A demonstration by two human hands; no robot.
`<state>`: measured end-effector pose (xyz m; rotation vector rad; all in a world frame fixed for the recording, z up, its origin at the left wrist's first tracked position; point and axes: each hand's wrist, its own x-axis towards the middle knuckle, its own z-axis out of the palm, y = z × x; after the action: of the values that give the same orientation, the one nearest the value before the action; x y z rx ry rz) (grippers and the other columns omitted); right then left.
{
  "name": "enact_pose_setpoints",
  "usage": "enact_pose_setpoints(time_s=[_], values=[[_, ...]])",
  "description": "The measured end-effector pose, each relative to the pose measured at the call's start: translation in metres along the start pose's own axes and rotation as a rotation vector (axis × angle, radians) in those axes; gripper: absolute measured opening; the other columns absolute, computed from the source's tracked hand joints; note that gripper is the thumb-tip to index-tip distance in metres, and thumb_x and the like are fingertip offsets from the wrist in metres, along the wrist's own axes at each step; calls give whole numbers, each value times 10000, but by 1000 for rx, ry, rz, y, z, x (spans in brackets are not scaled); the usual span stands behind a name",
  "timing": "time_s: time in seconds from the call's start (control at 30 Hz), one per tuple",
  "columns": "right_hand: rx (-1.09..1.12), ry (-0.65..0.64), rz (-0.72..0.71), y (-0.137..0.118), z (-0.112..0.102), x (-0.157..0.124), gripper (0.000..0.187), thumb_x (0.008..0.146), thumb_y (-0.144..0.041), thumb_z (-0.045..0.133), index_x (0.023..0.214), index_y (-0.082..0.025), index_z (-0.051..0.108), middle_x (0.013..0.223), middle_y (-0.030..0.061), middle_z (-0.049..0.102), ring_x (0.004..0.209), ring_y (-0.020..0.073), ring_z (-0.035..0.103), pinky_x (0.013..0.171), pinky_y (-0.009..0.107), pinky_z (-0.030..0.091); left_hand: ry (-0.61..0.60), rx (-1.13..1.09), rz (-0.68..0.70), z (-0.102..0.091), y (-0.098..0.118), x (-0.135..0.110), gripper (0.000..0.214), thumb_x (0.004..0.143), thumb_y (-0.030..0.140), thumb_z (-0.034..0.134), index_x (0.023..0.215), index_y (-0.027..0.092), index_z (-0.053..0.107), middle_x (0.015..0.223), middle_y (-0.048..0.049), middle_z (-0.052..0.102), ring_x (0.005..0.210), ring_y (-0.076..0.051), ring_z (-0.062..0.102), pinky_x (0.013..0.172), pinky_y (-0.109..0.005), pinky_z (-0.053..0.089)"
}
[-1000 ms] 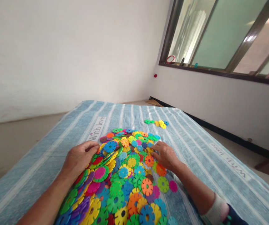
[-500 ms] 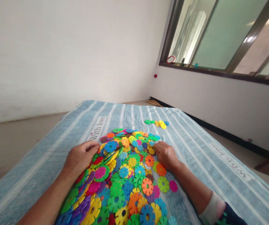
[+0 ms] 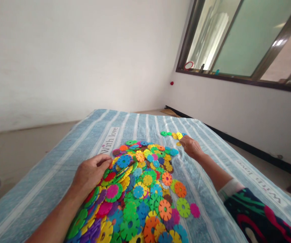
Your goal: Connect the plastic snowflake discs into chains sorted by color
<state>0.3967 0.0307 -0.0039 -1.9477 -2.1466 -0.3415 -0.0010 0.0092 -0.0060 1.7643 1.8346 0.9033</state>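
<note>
- Discs, flat, round, notched, lie heaped on striped cloth.
- Left hand, curled at their ten o'clock; grip unclear.
- Right hand, two o'clock, pinches a yellow disc.

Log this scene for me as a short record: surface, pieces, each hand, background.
Surface: blue-and-white striped cloth, printed "With love"
Main pieces: pile of notched discs, many colours, overlapping
Smaller group: green, yellow and blue discs beyond the pile
Left hand: left hand at the pile's left edge; grip unclear
Right hand: right hand beside the smaller group, next to a yellow disc; grip unclear
Background: white wall, window at right
</note>
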Motion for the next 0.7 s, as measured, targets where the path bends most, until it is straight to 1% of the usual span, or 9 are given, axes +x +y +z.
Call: enact_pose_setpoints(time_s=[0.03,0.1,0.27,0.47,0.7], values=[[-51,-53,8,5,-1,10,317,968,-215,364,891,-188,670,987,75,610,805,154,559,617,243,334,-1,-2,-1,0,-1,0,335,663,456,494,804,244,711,834,12,763,804,-222,684,764,-285,490],[-96,-107,4,13,-1,28,322,972,-217,361,919,-183,677,1008,83,613,809,159,565,607,250,322,-2,-9,0,1,-3,0,329,671,453,497,810,247,713,833,12,765,796,-220,684,764,-284,492],[-128,-170,-51,24,6,57,306,968,-208,385,902,-171,682,1001,87,618,835,159,572,631,247,329,26,-45,-4,4,-5,0,270,664,437,522,759,265,707,789,20,765,773,-214,682,745,-263,495],[-166,-262,-121,26,5,79,287,958,-222,428,879,-179,701,1023,85,626,874,160,577,677,237,355,18,-43,-35,3,-5,0,305,645,464,507,763,262,704,769,37,751,747,-210,673,744,-275,500],[-220,-320,-134,24,2,92,332,978,-242,387,964,-180,714,1062,109,624,900,170,588,684,241,367,-1,-34,-53,4,-6,1,358,622,503,502,779,253,704,791,26,747,789,-220,671,749,-279,479]])
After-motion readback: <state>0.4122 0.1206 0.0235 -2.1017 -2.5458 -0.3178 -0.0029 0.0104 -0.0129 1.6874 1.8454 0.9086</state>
